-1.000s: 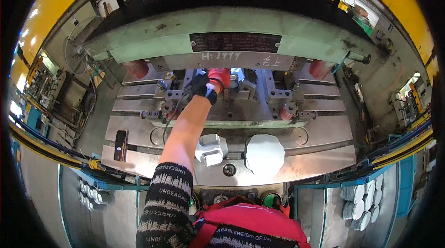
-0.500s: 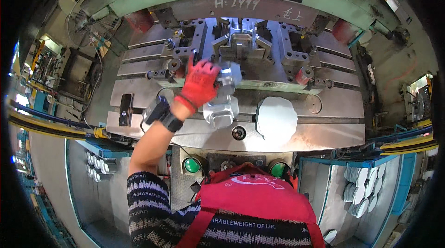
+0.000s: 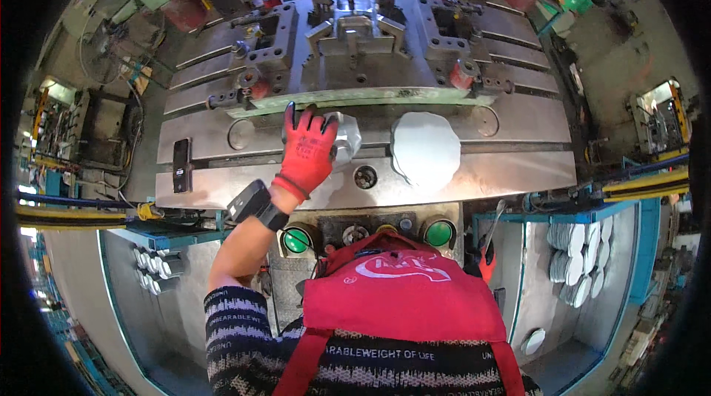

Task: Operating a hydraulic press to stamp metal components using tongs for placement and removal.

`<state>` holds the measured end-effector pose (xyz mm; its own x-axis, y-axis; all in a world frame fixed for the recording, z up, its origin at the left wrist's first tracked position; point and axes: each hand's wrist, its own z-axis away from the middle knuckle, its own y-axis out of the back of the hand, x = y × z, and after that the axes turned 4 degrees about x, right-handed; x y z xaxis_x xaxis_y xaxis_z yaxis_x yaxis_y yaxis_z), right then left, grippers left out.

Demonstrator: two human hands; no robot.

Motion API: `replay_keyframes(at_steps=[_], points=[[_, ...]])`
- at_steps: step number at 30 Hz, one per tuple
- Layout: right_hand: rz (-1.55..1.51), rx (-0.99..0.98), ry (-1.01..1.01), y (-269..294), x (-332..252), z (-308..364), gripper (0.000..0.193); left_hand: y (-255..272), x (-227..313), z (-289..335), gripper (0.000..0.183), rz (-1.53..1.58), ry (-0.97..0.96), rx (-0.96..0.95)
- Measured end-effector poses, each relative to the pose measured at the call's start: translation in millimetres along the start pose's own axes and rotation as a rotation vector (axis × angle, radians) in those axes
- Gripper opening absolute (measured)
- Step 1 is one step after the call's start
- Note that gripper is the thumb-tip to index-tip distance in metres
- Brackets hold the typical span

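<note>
My left hand (image 3: pixel 307 151), in a red glove with dark fingertips, lies over the left side of a shiny formed metal part (image 3: pixel 348 137) on the press bed. Its fingers are stretched and apart; the thumb side touches the part. Right of that part lies a stack of pale flat metal blanks (image 3: pixel 426 151) with scalloped edges. Low at the right, beside the red apron, my right hand (image 3: pixel 486 261) is partly hidden, its red glove closed around long metal tongs (image 3: pixel 495 224) that point upward.
The steel die (image 3: pixel 355 44) stands at the back of the slotted bed, between two guide blocks. A phone (image 3: pixel 182 165) lies at the bed's left. Two green buttons (image 3: pixel 296 240) face me below the front edge. Bins at both sides hold metal pieces (image 3: pixel 574 263).
My left hand has come nearer with the shiny part, which now rests on the bed. My right hand with the tongs has come into view. The whole view has shifted slightly.
</note>
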<state>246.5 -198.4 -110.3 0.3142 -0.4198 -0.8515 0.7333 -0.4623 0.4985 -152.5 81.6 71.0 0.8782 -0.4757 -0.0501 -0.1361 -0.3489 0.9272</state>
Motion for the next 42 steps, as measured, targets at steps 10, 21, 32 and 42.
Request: replay_keyframes(at_steps=[10, 21, 32, 42], points=[[-0.532, -0.401, -0.227, 2.3, -189.5, 10.5, 0.040, -11.5, 126.8, 38.1, 0.072, 0.531, -0.200, -0.393], [-0.507, -0.745, -0.343, -17.6, -200.3, -10.9, 0.034, -64.3, 155.0, 43.1, 0.065, 0.408, -0.208, -0.314], [-0.390, -0.776, -0.116, -13.1, -265.1, -7.6, 0.041, -52.1, 137.6, 38.3, 0.062, 0.735, -0.127, -0.269], [-0.519, -0.888, 0.058, -87.2, -330.3, -76.0, 0.051, 14.5, 72.9, 61.9, 0.056, 0.805, 0.066, -0.028]])
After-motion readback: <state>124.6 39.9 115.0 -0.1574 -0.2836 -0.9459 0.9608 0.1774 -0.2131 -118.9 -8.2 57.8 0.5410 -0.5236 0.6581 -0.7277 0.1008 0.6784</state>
